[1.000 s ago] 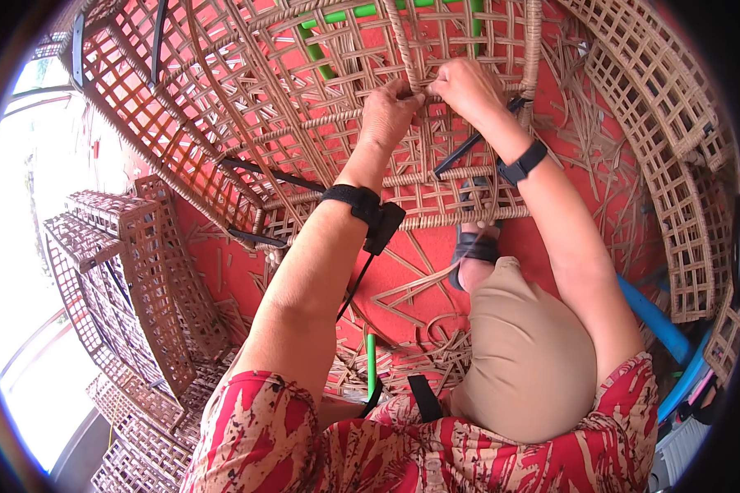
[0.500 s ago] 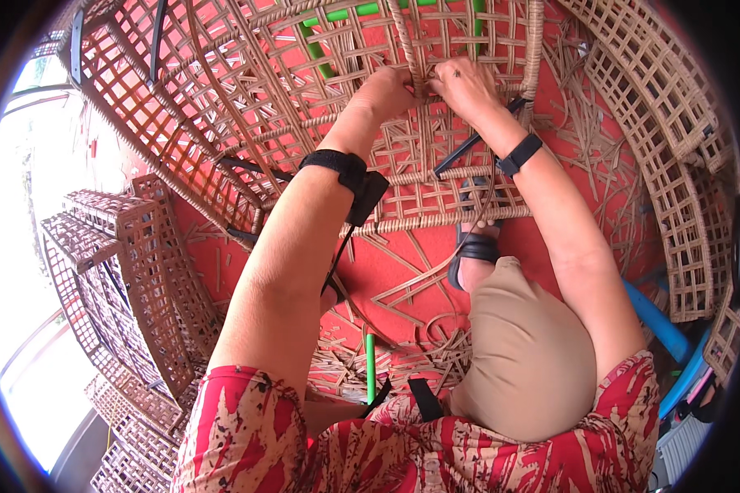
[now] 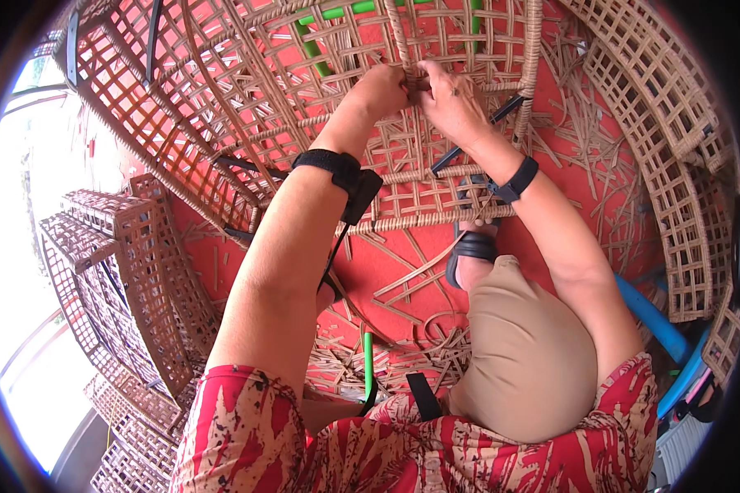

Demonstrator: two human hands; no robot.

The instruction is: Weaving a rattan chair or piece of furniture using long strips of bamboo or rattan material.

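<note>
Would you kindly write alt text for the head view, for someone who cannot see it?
Left hand and right hand meet at a wrapped bar of a large woven frame. Loose strips litter the red floor; more woven pieces stand at both sides.

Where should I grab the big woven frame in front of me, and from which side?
Probably by its thick wrapped right edge, coming from the right: that edge is a long, nearly straight bar lying beyond the right hand, while the woven frame's lattice looks thinner and open.

White glare washes out the far left, while fisheye distortion bends lines toward dark corners.
</note>
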